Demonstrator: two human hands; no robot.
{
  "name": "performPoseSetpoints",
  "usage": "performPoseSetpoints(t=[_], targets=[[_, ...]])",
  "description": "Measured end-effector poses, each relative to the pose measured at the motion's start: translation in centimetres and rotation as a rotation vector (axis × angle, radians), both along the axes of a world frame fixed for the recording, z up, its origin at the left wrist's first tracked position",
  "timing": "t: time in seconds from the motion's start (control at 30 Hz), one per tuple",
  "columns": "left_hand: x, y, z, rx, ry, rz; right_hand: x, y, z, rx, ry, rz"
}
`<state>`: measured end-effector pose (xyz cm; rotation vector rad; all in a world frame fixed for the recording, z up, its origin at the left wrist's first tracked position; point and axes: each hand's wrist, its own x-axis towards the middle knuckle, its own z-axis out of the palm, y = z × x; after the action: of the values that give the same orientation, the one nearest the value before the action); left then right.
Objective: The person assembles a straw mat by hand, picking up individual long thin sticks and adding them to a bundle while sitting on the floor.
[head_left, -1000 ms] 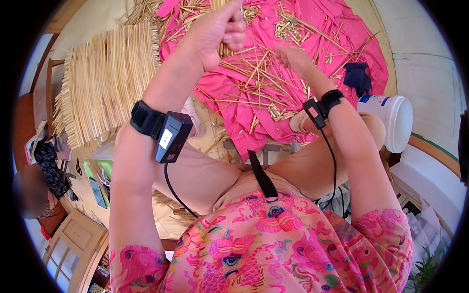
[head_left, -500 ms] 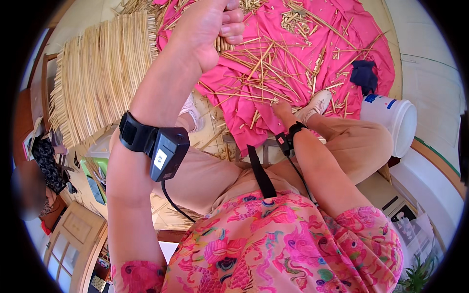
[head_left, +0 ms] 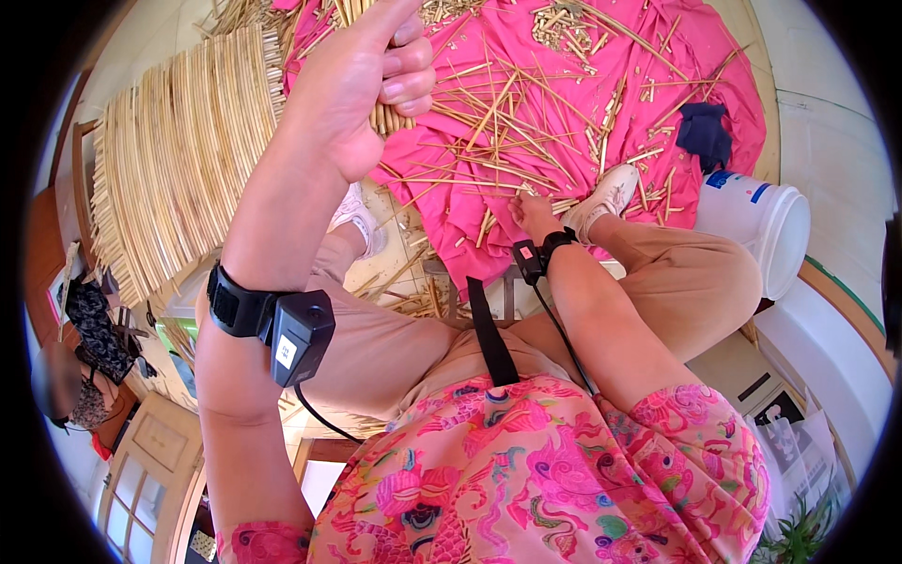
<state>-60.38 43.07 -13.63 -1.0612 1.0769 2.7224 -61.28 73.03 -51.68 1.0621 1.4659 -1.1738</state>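
My left hand point(head_left: 362, 80) is raised near the top of the view, closed around a bundle of straw stalks point(head_left: 395, 117). My right hand point(head_left: 533, 214) reaches down low to the near edge of a pink cloth point(head_left: 648, 85), its fingers touching loose straw stalks point(head_left: 507, 141) scattered there. Whether those fingers pinch a stalk is not visible. Both wrists carry black straps with small devices. I sit with tan trousers and white shoes point(head_left: 606, 193) beside the cloth.
A woven straw mat point(head_left: 178, 160) lies at the left. A white bucket point(head_left: 761, 230) stands at the right, near a dark cloth point(head_left: 705, 132). Another person point(head_left: 66, 395) is at the far left edge. More straw heaps lie at the top.
My right hand has dropped from the middle of the pink cloth down to its near edge by my shoe. My left hand holds the bundle and has shifted slightly nearer.
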Motion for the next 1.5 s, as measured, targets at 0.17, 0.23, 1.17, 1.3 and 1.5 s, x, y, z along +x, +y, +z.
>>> performPoseSetpoints(t=[0.17,0.23,1.17,1.3,1.5], targets=[[-0.8,0.0,-0.3,-0.014,-0.044,-0.039,0.1,-0.4,-2.8,-0.124,-0.004,0.004],[-0.6,-0.2,-1.1,-0.025,-0.017,-0.047,0.2,-3.0,-0.8,-0.104,0.043,0.159],[-0.2,6.0,-3.2,0.192,0.048,-0.445,-12.8,-11.4,38.2,-0.573,1.066,0.703],[-0.1,6.0,-3.3,0.202,0.089,-0.473,-12.2,-11.8,37.9,-0.525,1.077,0.721],[0.2,6.4,-3.5,0.199,0.102,-0.483,-11.9,-12.0,37.6,-0.500,1.112,0.704]])
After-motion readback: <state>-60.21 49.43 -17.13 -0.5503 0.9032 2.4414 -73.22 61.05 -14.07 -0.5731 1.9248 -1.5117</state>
